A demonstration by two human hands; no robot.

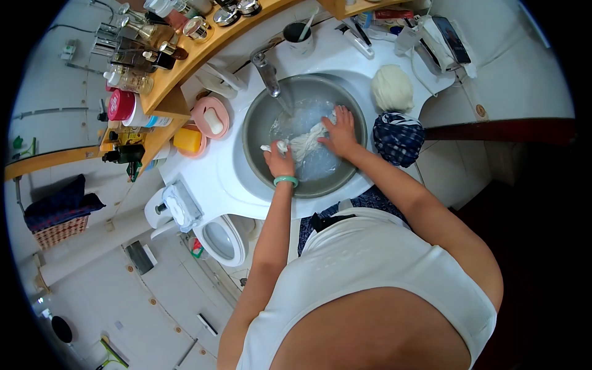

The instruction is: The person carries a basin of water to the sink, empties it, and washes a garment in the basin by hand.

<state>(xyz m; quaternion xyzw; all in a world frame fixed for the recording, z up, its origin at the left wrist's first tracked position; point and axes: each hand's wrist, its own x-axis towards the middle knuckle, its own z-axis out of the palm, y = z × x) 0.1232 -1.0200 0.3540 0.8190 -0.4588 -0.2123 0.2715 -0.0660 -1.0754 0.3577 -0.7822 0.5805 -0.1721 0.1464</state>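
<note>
A grey basin stands in the sink with water in it, and a wet white cloth lies twisted across the middle. At the basin's left side my left hand, with a green bangle at the wrist, is closed on one end of the cloth. My right hand rests on the cloth's other end with its fingers spread, partly at the water. Above the basin the metal faucet points down, and a stream seems to run from it into the water.
Right of the basin lie a cream bundled cloth and a dark blue patterned cloth. A cup with a toothbrush stands behind. Left are a pink soap dish, a yellow soap bar and a wooden shelf of bottles.
</note>
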